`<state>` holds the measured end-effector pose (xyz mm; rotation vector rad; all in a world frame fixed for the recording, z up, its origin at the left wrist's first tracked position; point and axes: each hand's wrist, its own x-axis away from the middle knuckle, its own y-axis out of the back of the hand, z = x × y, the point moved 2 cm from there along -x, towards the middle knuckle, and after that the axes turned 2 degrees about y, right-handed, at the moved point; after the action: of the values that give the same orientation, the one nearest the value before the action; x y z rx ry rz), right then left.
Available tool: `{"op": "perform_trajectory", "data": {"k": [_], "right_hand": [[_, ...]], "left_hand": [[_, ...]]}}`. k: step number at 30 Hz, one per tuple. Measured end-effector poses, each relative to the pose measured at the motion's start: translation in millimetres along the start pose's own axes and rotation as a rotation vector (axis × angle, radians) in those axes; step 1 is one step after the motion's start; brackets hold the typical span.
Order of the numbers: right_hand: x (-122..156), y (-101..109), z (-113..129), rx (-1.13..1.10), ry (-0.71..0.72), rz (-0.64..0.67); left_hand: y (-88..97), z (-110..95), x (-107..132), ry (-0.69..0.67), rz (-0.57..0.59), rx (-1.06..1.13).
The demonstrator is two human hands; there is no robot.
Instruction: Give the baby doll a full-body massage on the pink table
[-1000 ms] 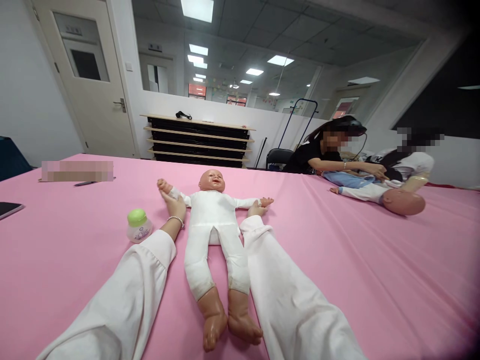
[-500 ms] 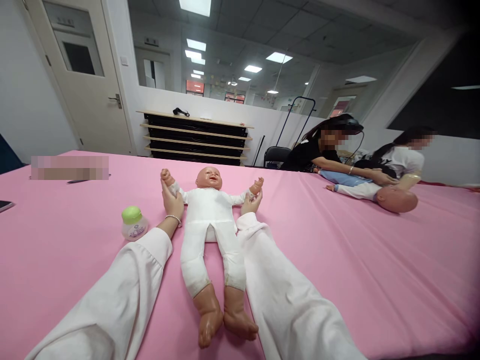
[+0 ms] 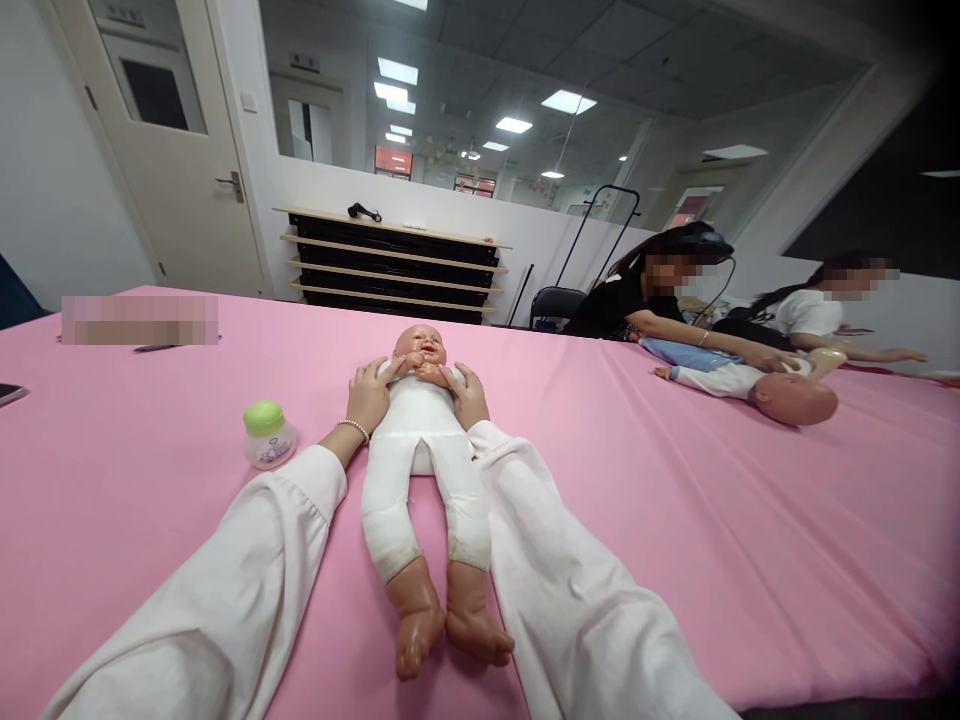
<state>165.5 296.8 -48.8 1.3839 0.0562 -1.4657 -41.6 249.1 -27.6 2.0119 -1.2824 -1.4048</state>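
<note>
A baby doll (image 3: 424,410) with a white cloth body lies on its back on the pink table cover (image 3: 615,520), feet toward me. My left hand (image 3: 369,393) is closed around the doll's arm on the left side. On the other side, my right hand (image 3: 469,395) grips the other arm. Both doll hands are folded in over the chest, just below the chin. Left of my left wrist stands a clear jar (image 3: 270,436) with a green lid.
At the right, two people (image 3: 667,280) lean by a second doll (image 3: 795,397) in blue and white. A phone (image 3: 11,394) lies at the left edge. Black shelving (image 3: 390,265) and a folding chair (image 3: 556,303) stand behind the table.
My hands have moved inward, bringing the doll's arms from spread out at its sides to crossed over its chest. One person at the right has stretched an arm outward.
</note>
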Motion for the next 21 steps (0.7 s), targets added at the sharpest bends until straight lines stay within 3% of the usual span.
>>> {"op": "perform_trajectory", "data": {"k": [15, 18, 21], "right_hand": [[1.2, 1.5, 3.2, 0.038, -0.003, 0.014], [1.7, 8.5, 0.7, 0.002, -0.109, -0.109], [-0.4, 18.0, -4.9, 0.024, -0.206, -0.273]], "left_hand": [[3.1, -2.4, 1.4, 0.000, 0.022, -0.003], [4.2, -0.9, 2.0, 0.050, -0.043, 0.099], [3.9, 6.6, 1.8, 0.189, -0.180, 0.270]]}}
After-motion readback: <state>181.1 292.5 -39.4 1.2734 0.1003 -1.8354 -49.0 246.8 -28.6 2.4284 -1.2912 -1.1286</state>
